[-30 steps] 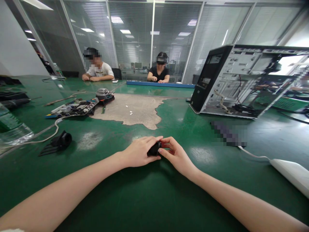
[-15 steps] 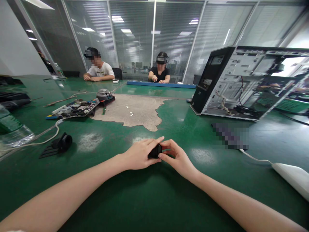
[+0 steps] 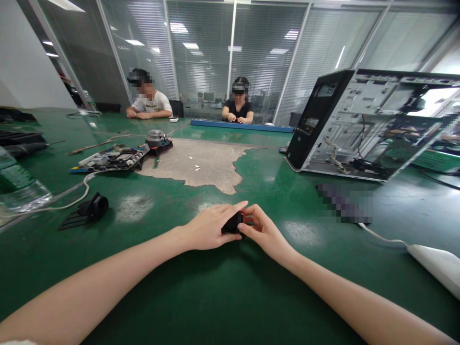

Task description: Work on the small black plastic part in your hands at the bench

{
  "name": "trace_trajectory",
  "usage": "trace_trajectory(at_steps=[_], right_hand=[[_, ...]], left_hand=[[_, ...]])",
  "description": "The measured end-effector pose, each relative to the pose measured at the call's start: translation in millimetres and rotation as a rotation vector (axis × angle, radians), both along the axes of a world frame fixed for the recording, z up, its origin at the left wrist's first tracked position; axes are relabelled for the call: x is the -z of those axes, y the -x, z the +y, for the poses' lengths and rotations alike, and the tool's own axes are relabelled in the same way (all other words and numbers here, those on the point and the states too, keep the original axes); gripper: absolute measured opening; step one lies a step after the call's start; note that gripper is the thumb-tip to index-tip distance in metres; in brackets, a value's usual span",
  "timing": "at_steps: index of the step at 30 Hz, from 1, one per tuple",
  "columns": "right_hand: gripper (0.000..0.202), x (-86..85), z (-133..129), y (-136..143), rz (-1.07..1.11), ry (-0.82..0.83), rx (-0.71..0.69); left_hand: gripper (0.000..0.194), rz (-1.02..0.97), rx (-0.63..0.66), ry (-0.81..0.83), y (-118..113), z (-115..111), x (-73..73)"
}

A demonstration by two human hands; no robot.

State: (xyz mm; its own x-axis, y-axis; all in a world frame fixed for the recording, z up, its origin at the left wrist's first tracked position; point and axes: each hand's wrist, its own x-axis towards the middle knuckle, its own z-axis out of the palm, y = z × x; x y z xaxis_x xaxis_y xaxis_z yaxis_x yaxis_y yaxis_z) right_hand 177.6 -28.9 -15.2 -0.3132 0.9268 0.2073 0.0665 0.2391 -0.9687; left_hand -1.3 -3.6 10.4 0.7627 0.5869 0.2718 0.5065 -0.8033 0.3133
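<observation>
A small black object (image 3: 232,224) is between my two hands, just above the green table (image 3: 223,297), near the middle of the view. My left hand (image 3: 208,226) grips it from the left, with its fingers over the top and the thumb below. From the right, my right hand (image 3: 264,232) pinches its right end with thumb and fingertips. Part of the object is hidden by my fingers. To the left lies a black plastic part (image 3: 91,208) with a round end and flat slats.
A circuit board (image 3: 115,158) and a cooler (image 3: 158,139) lie at the back left, beside a bottle (image 3: 21,187). An open computer case (image 3: 323,124) stands at the right, near a white power strip (image 3: 434,263) with a cable. Two people sit across the table.
The view has shifted slightly. Both hands keep hold of the black object, and slightly more of its right end shows. The seated person in black has brought both hands closer together.
</observation>
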Motion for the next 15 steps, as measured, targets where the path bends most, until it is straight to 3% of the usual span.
trace_trajectory(at_steps=[15], right_hand=[[0.017, 1.6, -1.1, 2.7, -0.044, -0.036, 0.054]], left_hand=[[0.058, -0.027, 0.016, -0.030, -0.4, -3.0, 1.4]])
